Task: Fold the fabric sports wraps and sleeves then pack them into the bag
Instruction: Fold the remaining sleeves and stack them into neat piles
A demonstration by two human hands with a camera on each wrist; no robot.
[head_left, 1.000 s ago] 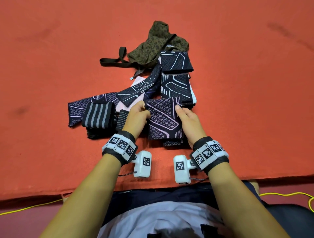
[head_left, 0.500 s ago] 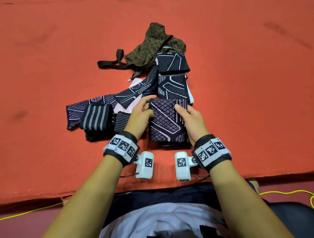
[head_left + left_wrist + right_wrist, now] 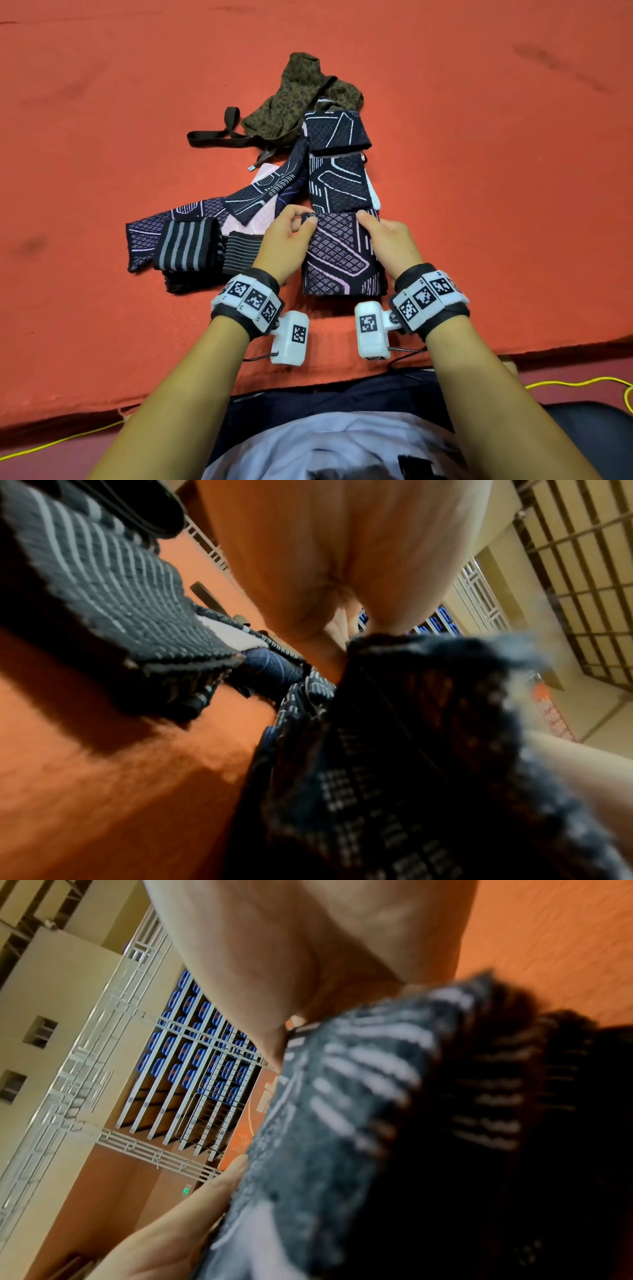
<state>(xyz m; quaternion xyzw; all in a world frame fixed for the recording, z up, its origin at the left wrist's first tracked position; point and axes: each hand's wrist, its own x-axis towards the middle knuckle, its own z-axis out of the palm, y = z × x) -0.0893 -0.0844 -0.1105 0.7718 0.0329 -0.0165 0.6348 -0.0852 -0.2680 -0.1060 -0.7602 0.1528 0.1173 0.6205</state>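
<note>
Currently, the folded sleeve point(image 3: 339, 253) is pinched at its far corners by the left hand point(image 3: 286, 240) and right hand point(image 3: 390, 241) (folding step, on the mat point(image 3: 513, 205)); squaring, then transfer to the bag point(image 3: 301, 92), is judged next.

No readable words, brands or numbers show anywhere. The white wristbands point(image 3: 248, 298) and the small white camera housings point(image 3: 370, 329) on both wrists carry only black-and-white square code markers, not letters. In the right wrist view an orange banner point(image 3: 263, 1099) on the far wall bears pale marks too blurred to read, and a small green sign point(image 3: 186, 1190) is illegible.
</note>
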